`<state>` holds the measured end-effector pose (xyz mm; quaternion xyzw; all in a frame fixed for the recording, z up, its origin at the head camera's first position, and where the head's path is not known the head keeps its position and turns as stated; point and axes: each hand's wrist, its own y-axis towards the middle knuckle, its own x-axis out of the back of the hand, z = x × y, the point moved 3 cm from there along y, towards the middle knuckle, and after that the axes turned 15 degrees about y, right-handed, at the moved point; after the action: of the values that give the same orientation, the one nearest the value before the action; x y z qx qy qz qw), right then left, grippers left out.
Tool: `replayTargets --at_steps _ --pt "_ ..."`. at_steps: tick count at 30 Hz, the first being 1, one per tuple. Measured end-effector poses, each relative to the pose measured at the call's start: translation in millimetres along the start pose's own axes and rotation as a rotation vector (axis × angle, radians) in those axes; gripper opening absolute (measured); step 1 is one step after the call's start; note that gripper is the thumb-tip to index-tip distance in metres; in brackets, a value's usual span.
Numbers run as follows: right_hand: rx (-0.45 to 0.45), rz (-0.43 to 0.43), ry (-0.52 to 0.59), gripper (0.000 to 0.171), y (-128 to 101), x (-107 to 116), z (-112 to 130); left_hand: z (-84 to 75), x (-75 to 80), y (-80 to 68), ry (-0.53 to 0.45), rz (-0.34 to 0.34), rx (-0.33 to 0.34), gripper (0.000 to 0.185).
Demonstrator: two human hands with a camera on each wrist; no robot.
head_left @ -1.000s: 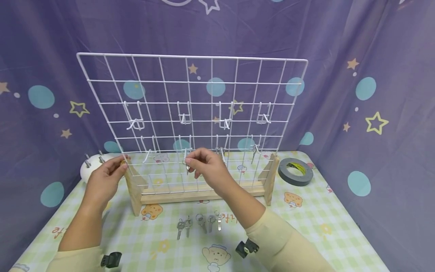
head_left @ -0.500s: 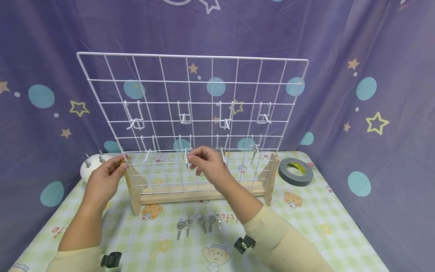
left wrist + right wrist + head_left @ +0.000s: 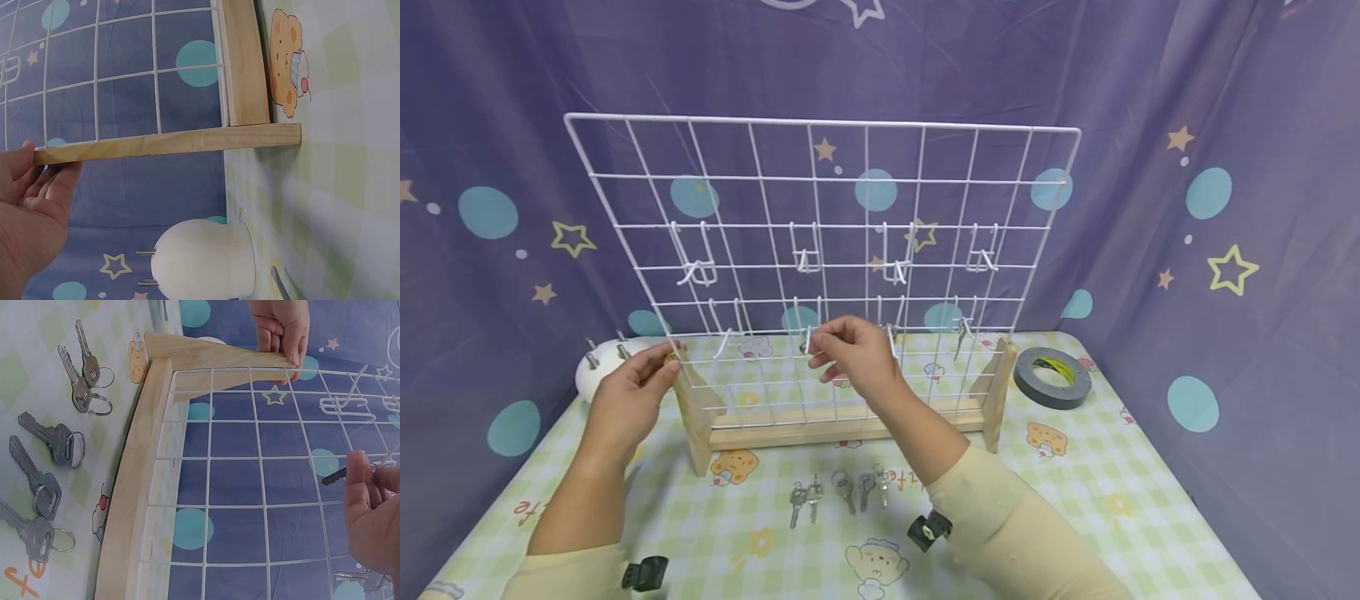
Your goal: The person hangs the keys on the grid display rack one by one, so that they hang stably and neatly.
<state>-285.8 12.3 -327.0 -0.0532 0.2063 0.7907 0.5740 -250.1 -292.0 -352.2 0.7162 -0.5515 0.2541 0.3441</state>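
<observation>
"Keys (image 3: 846, 490) lie in a row on the tablecloth (image 3: 1075, 517), five of them by the head view. What's the person busy with?"

"Hanging one more, I'd judge. The right hand (image 3: 857, 358) is up at the wire rack (image 3: 824, 123), beside the second hook (image 3: 808, 337) from the left in the lower row, thumb and fingertips drawn together in a pinch. What they hold is mostly hidden from there."

"And those on the cloth, which way do they point?"

"Rings toward the rack, blades toward the person. Each long axis runs roughly front to back, a few slanting."

"Does the left wrist view show any help?"

"Steadying, I'd say. The left hand (image 3: 34, 212) has thumb and fingers closed about the top end of the wooden upright (image 3: 169, 143); no key shows in it."

"And the right wrist view?"

"There's the held key (image 3: 334, 477), high at the rack. Its dark blade pokes out past the thumb, tip aimed down at the table, long axis near upright with a slight lean. The fingers cover its ring, so I can't tell whether that's on the hook. Another key (image 3: 374, 581) shows beyond, apparently hanging."

"So what does the next move call for?"

"If the ring's off, threading it over the hook's tip; if it's on, loosening that pinch without dragging it away."
</observation>
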Motion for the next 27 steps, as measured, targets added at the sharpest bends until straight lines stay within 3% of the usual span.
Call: replayTargets --at_steps 10,16,21,24,27 --pt "0.008 -0.027 -0.02 0.02 1.5 1.9 -2.9 -0.6 -0.7 0.3 -0.017 -0.014 -0.012 0.058" --pt "0.005 0.083 -0.068 0.027 -8.9 9.0 -3.2 1.7 -0.6 0.5 -0.015 -0.006 -0.002 0.059" --pt "-0.051 0.177 -0.218 0.033 -23.4 26.1 -2.4 1.8 -1.5 2.0 -0.017 -0.008 -0.003 0.058" --pt "-0.093 0.199 -0.306 0.035 -30.8 40.4 -4.7 1.7 -1.6 2.5 -0.009 -0.009 -0.003 0.058" --pt "-0.139 0.199 -0.322 0.034 -37.0 56.8 -10.9 1.9 -1.8 2.5 -0.003 -0.005 -0.001 0.059"
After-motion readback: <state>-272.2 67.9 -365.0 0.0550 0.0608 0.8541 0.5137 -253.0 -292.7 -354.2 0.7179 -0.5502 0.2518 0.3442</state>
